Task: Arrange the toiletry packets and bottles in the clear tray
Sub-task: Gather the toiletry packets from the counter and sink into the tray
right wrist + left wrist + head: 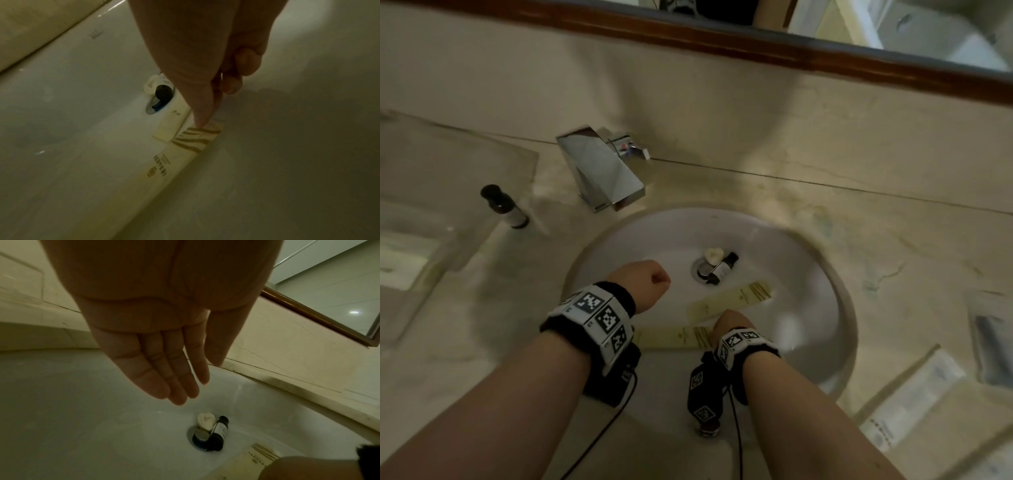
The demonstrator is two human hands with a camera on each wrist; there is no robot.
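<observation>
Two cream packets with gold stripes lie in the white sink basin [808, 291]. My right hand [728, 323] is low in the basin; its thumb and curled fingers pinch the striped end of the nearer packet [674, 337] [164, 170]. The farther packet [729, 299] [172, 126] lies loose, reaching toward the drain. A small dark bottle [724, 270] [220, 433] lies across the drain beside a heart-shaped soap [714, 255] [205, 420]. My left hand [650, 281] [185, 386] hangs above the drain, fingers straight and empty. The clear tray [448, 192] sits on the counter at left.
Another dark bottle [505, 207] is at the tray's right edge; I cannot tell whether it is inside. A chrome faucet [602, 171] overhangs the basin's back rim. Wrapped packets [914, 401] and a dark sachet [993, 342] lie on the counter at right.
</observation>
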